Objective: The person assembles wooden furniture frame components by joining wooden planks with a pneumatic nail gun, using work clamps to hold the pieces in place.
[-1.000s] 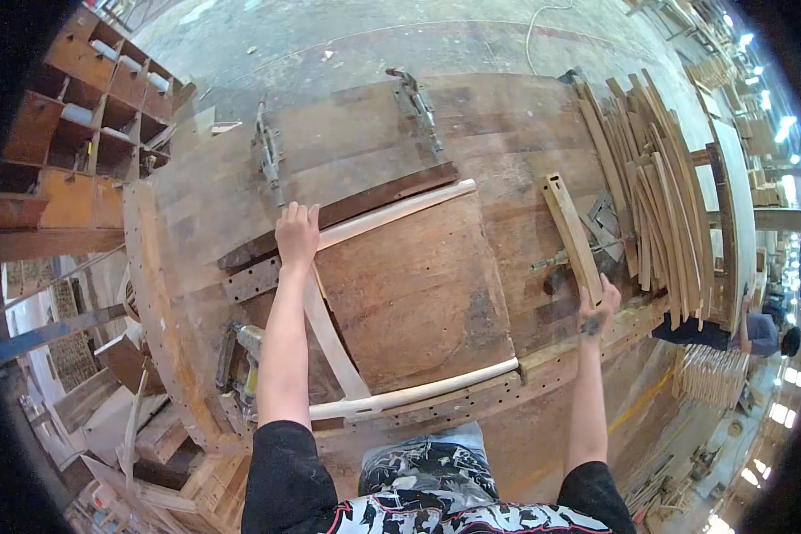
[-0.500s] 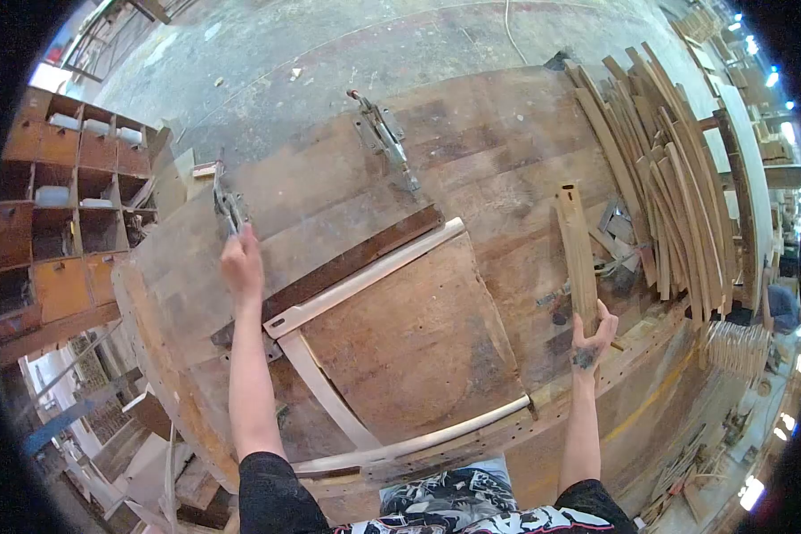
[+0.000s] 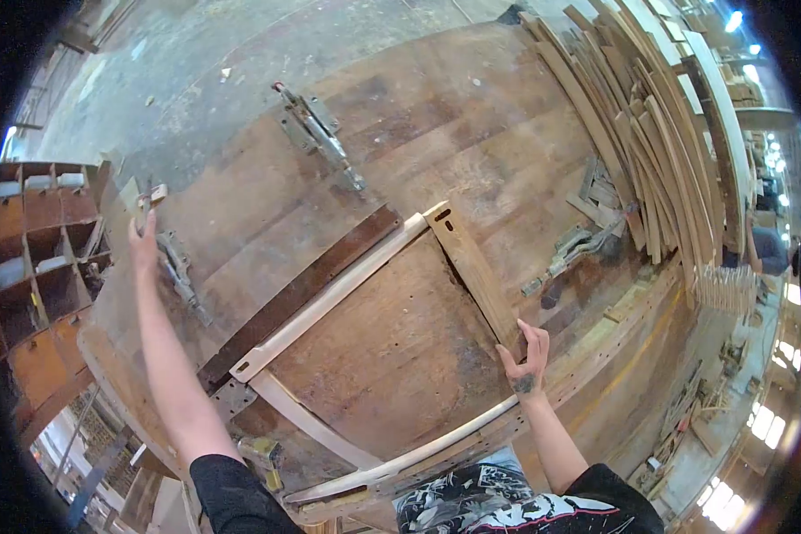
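My left hand is at the upper end of a metal toggle clamp, its fingers closed about the handle, which they mostly hide. A small pale block with red on it sits just beyond the fingertips. On the right, my right hand grips the near end of a flat wooden slat between thumb and fingers. The slat's slotted far end meets a pale wooden rail. Another pale strip and a front rail form the other sides of a four-sided frame.
A dark wooden bar lies along the far rail. Toggle clamps stand behind and at the right of the wooden bench. Long slats are stacked at the right, and a pigeonhole cabinet stands at the left.
The slat in my right hand has come left and down to the frame's right side. My left hand has moved to the clamp's upper end. The whole view has shifted.
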